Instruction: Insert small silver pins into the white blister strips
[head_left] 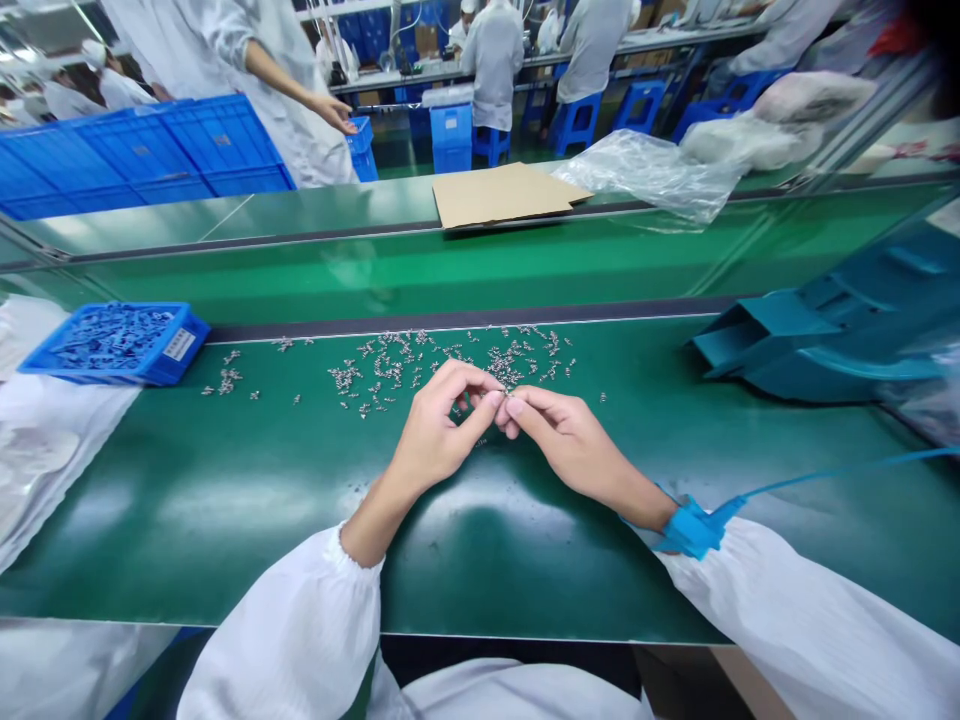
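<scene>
Both hands meet over the green work surface (285,500), fingertips pinched together. My left hand (450,415) closes thumb and forefinger on a small metal part (506,393). From the other side my right hand (562,430), with a blue strap (691,528) at its wrist, pinches at the same part. The fingertips cover most of it. Many small metal parts (390,362) lie scattered just beyond the hands, with a few more (227,380) farther left.
A blue bin (176,345) full of small blue pieces stands at the left beside white sheeting (67,430). Teal plastic holders (825,340) are at the right. Cardboard (502,195) and clear plastic (660,170) lie on the far ledge. A person (300,95) stands beyond.
</scene>
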